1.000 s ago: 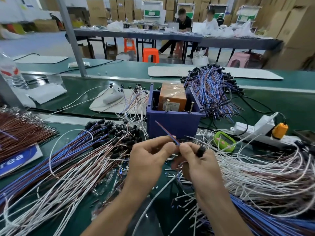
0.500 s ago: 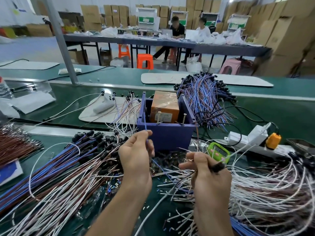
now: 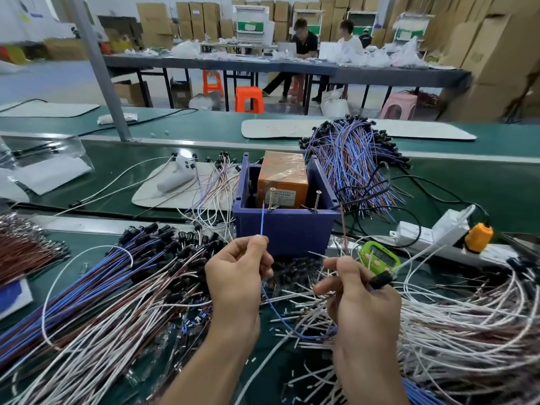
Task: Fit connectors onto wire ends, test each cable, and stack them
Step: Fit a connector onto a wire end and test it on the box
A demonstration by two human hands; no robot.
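Pinching the blue wire (image 3: pixel 263 222) between thumb and forefinger, the left hand (image 3: pixel 236 276) holds the wire's free end upright at the centre of the frame. The tip stands just in front of the near wall of the purple bin (image 3: pixel 283 232). The right hand (image 3: pixel 361 299), lower and to the right, has its fingers curled round the black connector (image 3: pixel 381 279), and a thin brown wire (image 3: pixel 343 229) rises from beside its thumb. The blue wire sags in a loop between the 2 hands. On the bin's near rim stand 2 screws: the left screw (image 3: pixel 272 197) lies just up and right of the blue tip, and the right screw (image 3: pixel 317 197) lies up and left of the brown one. This is probably the test step. If so, each wire runs nearly parallel to its screw, and each hand need only push away, toward the top of the frame. The left hand's tip looks nearer its screw.
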